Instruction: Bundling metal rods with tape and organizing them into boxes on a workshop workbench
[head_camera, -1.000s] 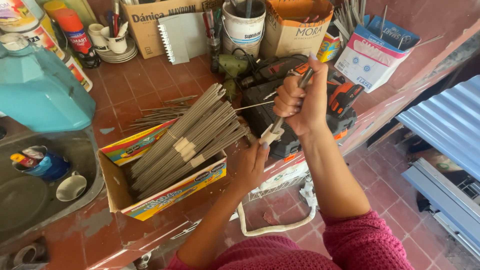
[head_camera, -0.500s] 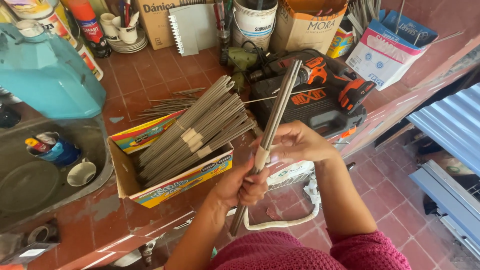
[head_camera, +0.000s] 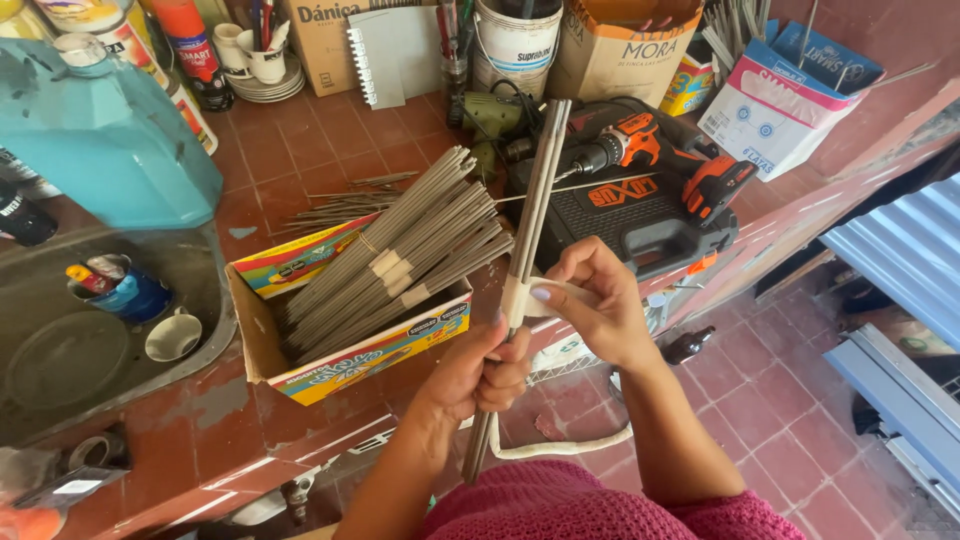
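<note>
The left hand (head_camera: 480, 375) is clenched around 1 rod bundle (head_camera: 530, 230), held above the counter edge; the right hand (head_camera: 590, 300) pinches tape (head_camera: 520, 298) on it. If the grip loosens, the rods may slide apart.

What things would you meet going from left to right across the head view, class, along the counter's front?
Metal sink → cardboard box of grey rods → left hand → right hand → black drill case.

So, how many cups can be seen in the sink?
2: a blue cup with small things inside at the back of the sink, and a white cup lying beside it. Others may be hidden.
</note>
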